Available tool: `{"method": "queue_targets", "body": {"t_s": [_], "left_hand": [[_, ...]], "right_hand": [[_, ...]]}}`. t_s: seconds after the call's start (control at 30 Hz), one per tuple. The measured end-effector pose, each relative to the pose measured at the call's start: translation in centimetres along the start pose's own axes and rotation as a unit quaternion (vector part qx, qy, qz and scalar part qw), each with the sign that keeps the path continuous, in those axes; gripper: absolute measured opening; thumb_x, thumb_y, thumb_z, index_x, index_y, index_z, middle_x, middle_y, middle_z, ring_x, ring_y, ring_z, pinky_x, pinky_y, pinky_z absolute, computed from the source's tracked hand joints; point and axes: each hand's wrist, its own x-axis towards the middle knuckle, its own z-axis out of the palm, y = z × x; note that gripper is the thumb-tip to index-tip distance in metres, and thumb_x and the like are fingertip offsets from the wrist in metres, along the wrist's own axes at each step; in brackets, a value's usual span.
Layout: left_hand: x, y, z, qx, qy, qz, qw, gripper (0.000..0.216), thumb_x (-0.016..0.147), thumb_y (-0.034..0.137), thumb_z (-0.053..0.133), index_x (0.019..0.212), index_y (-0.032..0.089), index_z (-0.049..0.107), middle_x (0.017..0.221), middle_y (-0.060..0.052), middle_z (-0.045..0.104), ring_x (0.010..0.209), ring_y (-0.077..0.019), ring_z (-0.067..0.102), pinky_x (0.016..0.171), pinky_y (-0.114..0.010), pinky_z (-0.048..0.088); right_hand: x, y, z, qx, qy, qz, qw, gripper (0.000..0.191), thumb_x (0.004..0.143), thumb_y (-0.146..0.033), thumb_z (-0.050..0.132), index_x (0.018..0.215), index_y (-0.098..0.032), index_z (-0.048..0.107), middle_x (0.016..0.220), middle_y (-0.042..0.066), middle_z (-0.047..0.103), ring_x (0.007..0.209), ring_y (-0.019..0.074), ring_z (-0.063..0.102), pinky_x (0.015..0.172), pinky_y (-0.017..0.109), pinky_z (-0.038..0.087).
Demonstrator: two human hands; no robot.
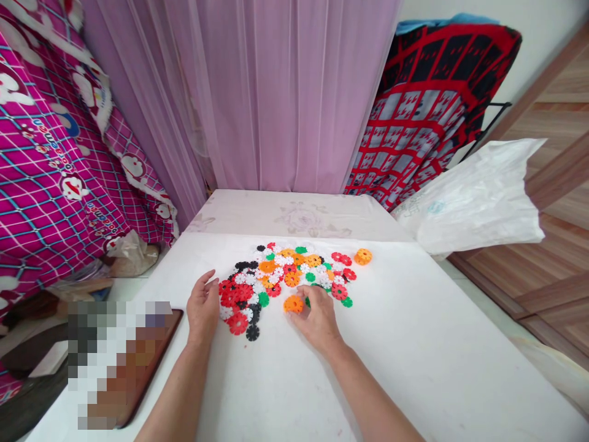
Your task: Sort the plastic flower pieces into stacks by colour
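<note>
A pile of flat plastic snowflake discs [285, 273] in red, orange, white, green and black lies on the white table [414, 344]. My right hand [317, 319] rests at the pile's near edge, its fingers pinched on an orange disc [293, 304]. My left hand [203, 307] lies on the table at the pile's left side, fingers loosely apart, its fingertips beside the red discs [232, 298], holding nothing. A small stack of joined orange discs [363, 256] sits apart at the pile's far right.
A dark tablet or tray [151, 362], partly blurred out, lies at the table's left front. A white plastic bag [478, 202] rests at the right edge. Pink curtains [276, 92] hang behind, a magenta blanket [55, 153] at left, a red-black cloth [432, 104] at right.
</note>
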Motion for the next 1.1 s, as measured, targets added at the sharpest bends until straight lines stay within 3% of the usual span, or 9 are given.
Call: {"method": "queue_targets", "body": {"t_s": [0.3, 0.53, 0.7, 0.77, 0.87, 1.1], "left_hand": [[0.1, -0.1, 0.0, -0.003, -0.01, -0.017, 1.0, 0.045, 0.074, 0.038, 0.057, 0.116, 0.022, 0.065, 0.081, -0.002, 0.069, 0.073, -0.0161, 0.063, 0.071, -0.029, 0.051], [0.2, -0.3, 0.1, -0.003, -0.004, 0.003, 1.0, 0.046, 0.075, 0.039, 0.058, 0.116, 0.02, 0.065, 0.074, 0.0, 0.067, 0.063, -0.0137, 0.059, 0.064, -0.027, 0.049], [-0.1, 0.2, -0.1, 0.009, 0.002, -0.001, 1.0, 0.044, 0.075, 0.038, 0.058, 0.115, 0.021, 0.066, 0.071, 0.0, 0.066, 0.064, -0.0148, 0.06, 0.066, -0.027, 0.05], [-0.1, 0.3, -0.1, 0.01, 0.001, -0.004, 1.0, 0.044, 0.075, 0.037, 0.057, 0.115, 0.022, 0.066, 0.073, 0.0, 0.067, 0.067, -0.0154, 0.061, 0.065, -0.027, 0.05], [0.0, 0.1, -0.1, 0.007, -0.001, -0.002, 1.0, 0.045, 0.075, 0.037, 0.057, 0.116, 0.021, 0.066, 0.076, -0.001, 0.068, 0.067, -0.015, 0.061, 0.062, -0.025, 0.048], [0.0, 0.1, -0.1, 0.025, -0.001, -0.004, 1.0, 0.048, 0.074, 0.042, 0.059, 0.116, 0.021, 0.066, 0.075, 0.0, 0.068, 0.061, -0.0131, 0.057, 0.058, -0.024, 0.045]], "right_hand": [[0.1, -0.4, -0.2, -0.035, -0.038, -0.005, 0.999, 0.039, 0.067, -0.023, 0.068, 0.106, -0.022, 0.06, 0.099, 0.004, 0.067, 0.098, 0.0255, 0.055, 0.089, 0.041, 0.041], [0.0, -0.6, -0.1, -0.047, -0.032, -0.023, 0.998, 0.041, 0.068, -0.025, 0.068, 0.108, -0.022, 0.06, 0.098, 0.003, 0.068, 0.099, 0.0246, 0.056, 0.088, 0.039, 0.041], [1.0, 0.7, -1.7, -0.049, 0.023, -0.045, 0.997, 0.014, 0.08, -0.025, 0.059, 0.093, -0.023, 0.065, 0.093, 0.003, 0.068, 0.095, 0.0217, 0.056, 0.087, 0.036, 0.039], [2.0, 2.2, -2.7, -0.079, 0.053, -0.029, 0.995, 0.012, 0.084, -0.023, 0.055, 0.086, -0.023, 0.066, 0.092, 0.003, 0.069, 0.093, 0.0214, 0.055, 0.084, 0.036, 0.038], [3.6, 4.5, -3.9, -0.151, 0.084, 0.027, 0.985, 0.018, 0.082, -0.021, 0.054, 0.091, -0.023, 0.069, 0.101, 0.005, 0.07, 0.098, 0.0245, 0.054, 0.082, 0.037, 0.037], [5.7, 6.7, -4.1, -0.188, 0.004, 0.098, 0.977, 0.025, 0.076, -0.024, 0.061, 0.099, -0.025, 0.072, 0.098, 0.007, 0.072, 0.099, 0.0281, 0.058, 0.079, 0.039, 0.041]]}}
